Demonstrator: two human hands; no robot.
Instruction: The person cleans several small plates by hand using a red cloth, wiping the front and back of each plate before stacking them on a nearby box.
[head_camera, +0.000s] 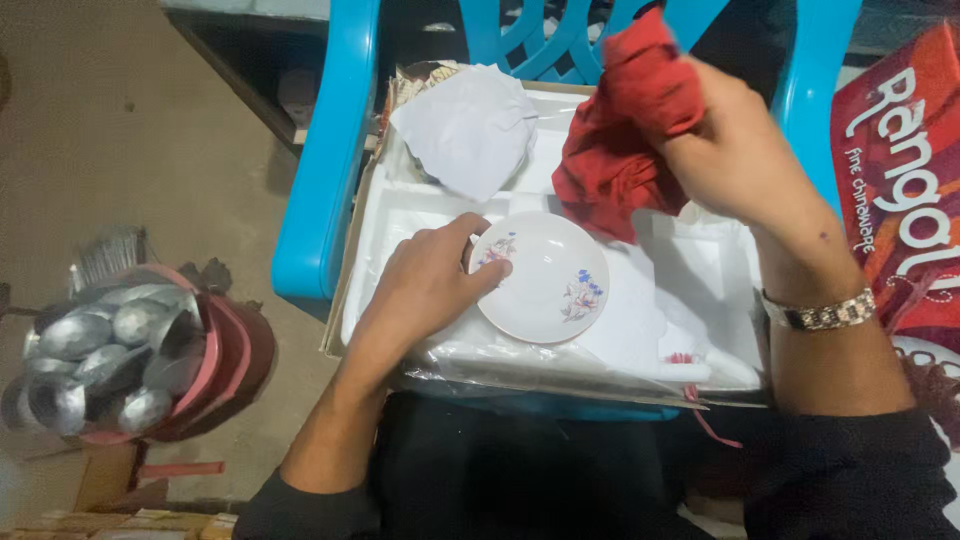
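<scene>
A small white saucer (543, 276) with floral prints was held at its left rim by the left hand (425, 290), the thumb laid over the edge onto the face and the remaining fingers curled beneath. The saucer rested over the white foam tray (700, 270) of an open box, which sat on the seat of a blue plastic chair (335, 150). Above and to the right of the saucer, a red cloth (625, 130) was gripped in the right hand (735, 150), the fingers closed tightly round a bunched part while the loose end hung down near the saucer's upper rim; whether it touched could not be told. A metal watch (825, 313) was worn on that wrist. Crumpled white paper (470, 125) lay in the tray behind the saucer. Well to the left of the saucer, on the floor, a reddish holder filled with metal spoons (95, 355) was seen.

Judged from this, wiping was in hand, and it would be done well if the saucer were kept pinched firmly at the rim, tilted slightly toward the cloth, and turned a little at a time, so that the thumb's spot was also reached. Light pressure would be advised over the soft foam.
</scene>
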